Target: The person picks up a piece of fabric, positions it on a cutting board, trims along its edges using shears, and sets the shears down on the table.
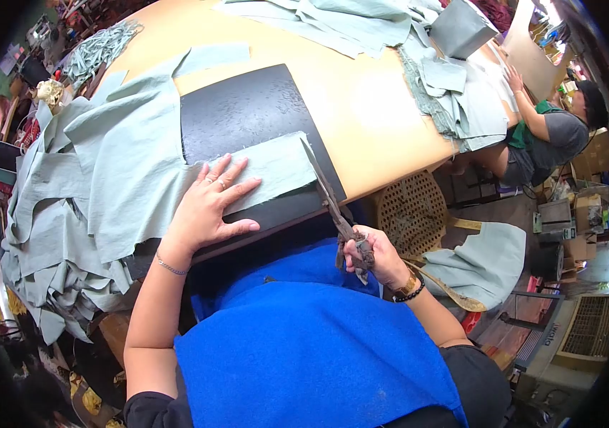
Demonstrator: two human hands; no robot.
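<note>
My left hand [219, 200] lies with fingers spread on a pale green piece of fabric [276, 165], pressing it against a black mat [247, 107] at the table's near edge. A pair of scissors [334, 207] with wrapped handles is gripped in my right hand [376, 257], just off that edge. Its blades point away from me along the right end of the fabric piece. How far the blades are parted is hard to make out. More pale green fabric [126, 153] spreads to the left of my left hand, partly over the mat.
Cut fabric pieces [83, 260] hang in a heap off the left side of the yellow table [361, 85]. A bundle of strips [101, 50] lies at the far left. Beyond the right corner, another person [557, 128] works near a grey block [461, 28]. A woven chair [411, 210] holds fabric [483, 260].
</note>
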